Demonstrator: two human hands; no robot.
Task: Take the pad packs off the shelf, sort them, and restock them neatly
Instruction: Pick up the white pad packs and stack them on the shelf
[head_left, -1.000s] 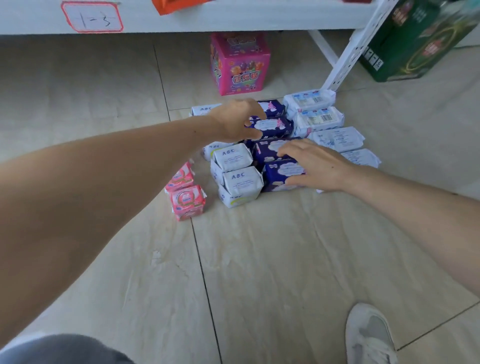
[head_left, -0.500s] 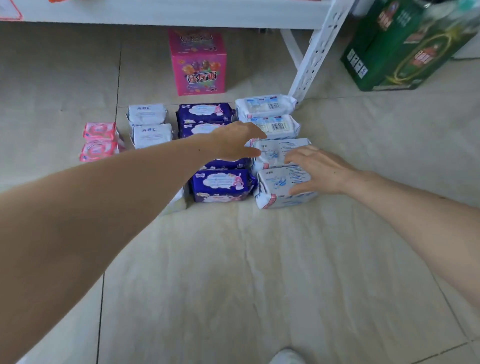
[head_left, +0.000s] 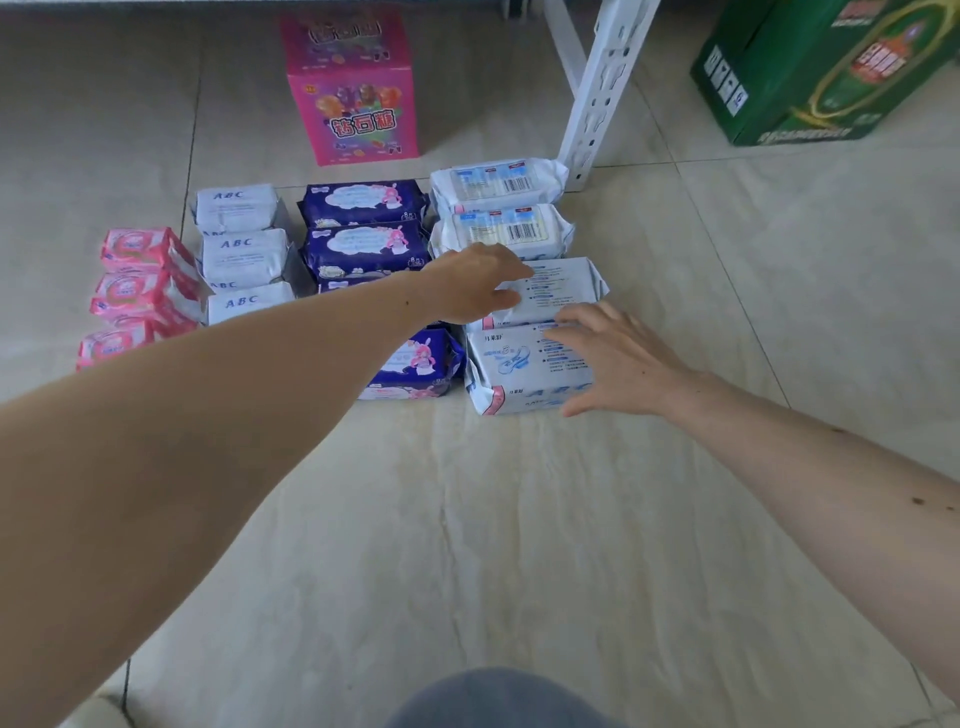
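Observation:
Pad packs lie sorted in four columns on the tiled floor. Pink packs (head_left: 136, 283) are at the left, white ABC packs (head_left: 241, 244) beside them, dark blue packs (head_left: 366, 228) in the middle, and white-blue packs (head_left: 501, 208) at the right. My left hand (head_left: 475, 283) reaches across the blue column and touches the third white-blue pack (head_left: 563, 286), fingers loosely bent. My right hand (head_left: 615, 358) lies spread on the nearest white-blue pack (head_left: 514, 369), fingers straight. My left forearm hides part of the blue column.
A pink candy box (head_left: 353, 93) stands behind the packs, under the shelf. The white shelf upright (head_left: 597, 98) meets the floor just right of the far white-blue pack. A green carton (head_left: 826, 67) sits at the back right. Bare tiles stretch toward me.
Both hands have shifted right, from the blue packs to the white-blue column. The view has moved closer and panned right, so the pink packs now show at the left.

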